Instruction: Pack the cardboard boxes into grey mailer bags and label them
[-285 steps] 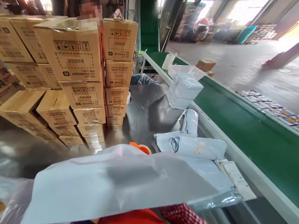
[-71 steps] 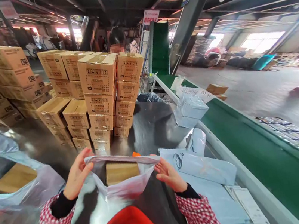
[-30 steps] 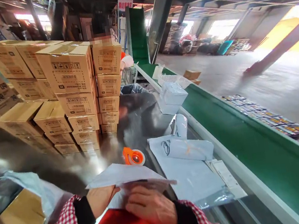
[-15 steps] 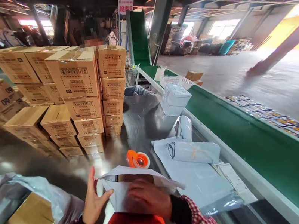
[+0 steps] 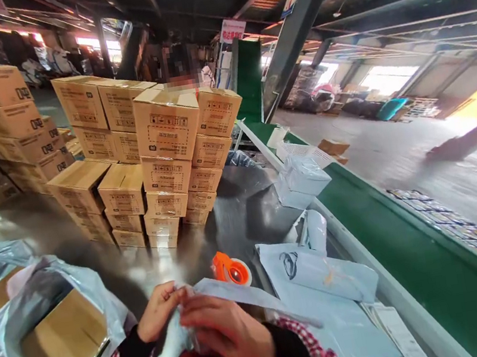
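Observation:
Just in front of my body lies a pale plastic mailing bag [image 5: 238, 292], with a bit of brown cardboard showing under its raised edge. My left hand [image 5: 162, 311] is closed, thumb and fingers pinching the bag's left corner. Close beside it, my right hand [image 5: 229, 332] bends over the same corner, its fingers curled onto the plastic. The fingertips of my right hand are partly hidden. Beyond the bag sits an orange tape dispenser [image 5: 230, 269] with a roll of tape. Flat pale mailing bags [image 5: 275, 269] lie to the right, with a rolled one on top.
Stacked cardboard boxes [image 5: 170, 177] stand across the metal table [image 5: 245, 219]. At left, an open plastic bag [image 5: 10, 353] holds a brown box. A green conveyor belt [image 5: 392, 232] runs along the right, with a wrapped white parcel [image 5: 300, 184] by its edge. A person is behind the boxes.
My right hand has moved left, from the middle of the mailing bag to its left corner. My left hand has closed from spread fingers to a pinch there. The view has shifted left.

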`<action>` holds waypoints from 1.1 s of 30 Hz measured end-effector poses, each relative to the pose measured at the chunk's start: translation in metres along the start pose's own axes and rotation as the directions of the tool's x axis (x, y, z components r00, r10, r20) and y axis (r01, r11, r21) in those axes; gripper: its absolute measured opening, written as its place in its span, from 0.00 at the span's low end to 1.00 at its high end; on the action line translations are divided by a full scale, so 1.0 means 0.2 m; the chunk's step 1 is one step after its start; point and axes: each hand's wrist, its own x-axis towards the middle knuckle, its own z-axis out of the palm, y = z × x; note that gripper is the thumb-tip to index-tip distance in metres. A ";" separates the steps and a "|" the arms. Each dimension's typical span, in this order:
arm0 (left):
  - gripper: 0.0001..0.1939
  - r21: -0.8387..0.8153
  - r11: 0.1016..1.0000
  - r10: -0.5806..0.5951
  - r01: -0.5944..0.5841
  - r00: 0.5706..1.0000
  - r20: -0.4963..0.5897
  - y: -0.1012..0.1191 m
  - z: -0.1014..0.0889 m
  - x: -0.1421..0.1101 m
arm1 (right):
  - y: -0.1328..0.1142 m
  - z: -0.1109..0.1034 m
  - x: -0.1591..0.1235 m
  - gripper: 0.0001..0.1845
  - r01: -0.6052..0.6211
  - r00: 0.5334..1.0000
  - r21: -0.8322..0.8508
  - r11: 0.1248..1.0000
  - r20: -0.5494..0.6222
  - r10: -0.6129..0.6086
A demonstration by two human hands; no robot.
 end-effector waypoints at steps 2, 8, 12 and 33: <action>0.23 -0.067 0.998 -0.006 0.002 0.998 -0.059 -0.01 0.01 0.00 | 0.08 0.08 0.05 0.15 -0.095 0.990 -0.219 0.971 -0.127 0.068; 0.26 -0.118 0.993 0.009 -0.010 1.000 -0.010 -0.01 -0.02 -0.02 | 0.22 0.17 0.11 0.23 -0.227 0.970 -0.465 0.856 -0.190 0.154; 0.20 -0.059 0.998 0.007 0.000 0.994 0.112 0.05 -0.03 -0.02 | 0.22 0.15 0.12 0.22 -0.161 0.978 -0.499 0.851 -0.198 0.069; 0.20 0.047 0.998 0.032 -0.038 0.991 0.130 0.10 -0.02 -0.04 | 0.27 0.13 0.15 0.10 0.098 0.929 -0.626 0.773 -0.221 -0.297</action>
